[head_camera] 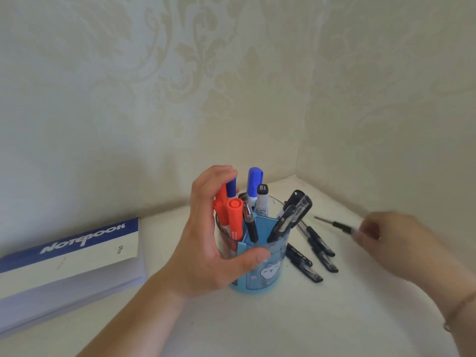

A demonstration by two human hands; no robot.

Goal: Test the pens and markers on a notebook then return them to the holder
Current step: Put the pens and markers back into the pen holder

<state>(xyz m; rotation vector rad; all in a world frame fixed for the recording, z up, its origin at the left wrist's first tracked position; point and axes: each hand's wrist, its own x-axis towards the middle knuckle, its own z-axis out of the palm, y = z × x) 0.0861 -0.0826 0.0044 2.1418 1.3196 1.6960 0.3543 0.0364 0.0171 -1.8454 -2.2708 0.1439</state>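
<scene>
At the far left a thick white-paged notebook with a blue band and the word "Notebook" on its cover lies closed and flat on the white tabletop, well apart from your hands.

Your left hand wraps the round translucent blue plastic pen holder from its left side: the thumb lies across the front wall, and the fingers curl over the far rim, touching the tops of the markers there. So this hand grips the holder, which stands upright in the middle of the table, near the corner of the patterned cream walls.

Inside the holder, on the left, stand two red-capped markers and a smaller blue-capped marker under your fingertips. Just right of them is a clear-barrelled black gel pen, then a taller marker with a large blue cap and a grey marker with a black cap marked "120". Several black pens lean out over the right rim.

On the table just right of the holder lie a few black capped pens with clear barrels, side by side.

Further right, your right hand pinches one end of a thin dark pen, blurred, held above the table with its tip pointing left toward the holder.
</scene>
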